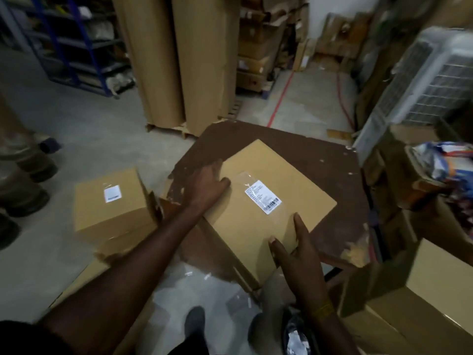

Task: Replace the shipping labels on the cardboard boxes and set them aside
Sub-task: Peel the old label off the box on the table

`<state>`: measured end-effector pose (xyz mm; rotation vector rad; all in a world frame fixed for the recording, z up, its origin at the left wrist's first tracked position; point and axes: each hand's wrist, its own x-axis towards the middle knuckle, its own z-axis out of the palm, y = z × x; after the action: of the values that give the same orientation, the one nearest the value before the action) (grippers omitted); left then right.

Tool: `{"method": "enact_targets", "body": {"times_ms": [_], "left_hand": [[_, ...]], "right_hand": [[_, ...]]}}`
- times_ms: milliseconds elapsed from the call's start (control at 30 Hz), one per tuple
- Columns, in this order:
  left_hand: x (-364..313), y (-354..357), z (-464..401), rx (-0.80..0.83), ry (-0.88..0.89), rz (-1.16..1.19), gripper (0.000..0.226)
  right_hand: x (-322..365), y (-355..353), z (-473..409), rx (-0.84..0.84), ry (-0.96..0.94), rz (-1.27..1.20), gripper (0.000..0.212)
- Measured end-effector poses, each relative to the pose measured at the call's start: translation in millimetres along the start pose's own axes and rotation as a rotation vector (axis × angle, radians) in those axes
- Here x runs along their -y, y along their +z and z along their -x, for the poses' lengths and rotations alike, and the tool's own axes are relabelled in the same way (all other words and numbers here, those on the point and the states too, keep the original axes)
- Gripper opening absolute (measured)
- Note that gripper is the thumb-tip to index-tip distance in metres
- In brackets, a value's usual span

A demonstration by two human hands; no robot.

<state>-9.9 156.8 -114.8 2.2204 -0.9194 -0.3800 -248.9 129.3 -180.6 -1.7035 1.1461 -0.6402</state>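
box on table: flat tan cardboard box [258, 213] lying turned at an angle on the dark brown chipped wooden table [320, 170], near corner jutting past the table's near edge.
label: white rectangular shipping label with a barcode [263, 197] stuck on the box top, under a strip of clear tape, between the two hands.
left hand: left hand [207, 183] laid over the box's left edge, thumb pressed flat on the top, other fingers down the far side and hidden; straight or curled, cannot tell.
right hand: right hand [298, 249] at the box's near right edge, fingers straight and spread, pressing the cardboard, gripping nothing.
second box: tan cardboard cube box with a small white label [111, 206] on the floor, left of the table, well apart from the hands.
right of table: more tan cartons [419, 303], stacked.
beyond table: tall brown cardboard rolls [179, 60] standing upright.
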Motion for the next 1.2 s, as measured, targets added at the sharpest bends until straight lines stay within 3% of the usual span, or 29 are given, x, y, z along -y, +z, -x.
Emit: {"method": "enact_targets", "body": {"times_ms": [133, 233, 367, 567, 700, 833, 1033, 1200], "left_hand": [[-19.7, 52.6, -56.3, 0.196, 0.088, 0.028, 0.078], [-28.0, 87.4, -86.2, 0.344, 0.148, -0.004, 0.073], [-34.1, 122.5, -128.9, 0.423, 0.212, -0.074, 0.064], [-46.2, 142.6, -199.0, 0.441, 0.363, -0.200, 0.055], [-46.9, 154.9, -217.3, 0.465, 0.451, -0.297, 0.079], [-40.9, 165.1, -222.6, 0.409, 0.489, -0.311, 0.076], [-36.4, 169.8, -225.9, 0.366, 0.531, -0.290, 0.065], [-32.6, 172.3, -227.1, 0.339, 0.543, -0.304, 0.054]], "right_hand": [[-20.4, -14.0, -15.8, -0.058, 0.074, 0.065, 0.085], [-32.0, -11.4, -29.5, -0.038, 0.197, 0.146, 0.092], [-42.4, 4.0, -51.7, 0.010, 0.328, 0.193, 0.092], [-18.8, 15.7, -99.5, 0.023, 0.300, 0.306, 0.085], [8.6, -6.6, -129.2, -0.006, 0.338, 0.488, 0.053], [25.2, -9.5, -168.0, -0.134, 0.314, 0.738, 0.032], [7.8, 7.1, -225.3, -0.151, 0.019, 0.842, 0.035], [0.9, 8.2, -261.1, -0.235, -0.045, 0.858, 0.044]]}}
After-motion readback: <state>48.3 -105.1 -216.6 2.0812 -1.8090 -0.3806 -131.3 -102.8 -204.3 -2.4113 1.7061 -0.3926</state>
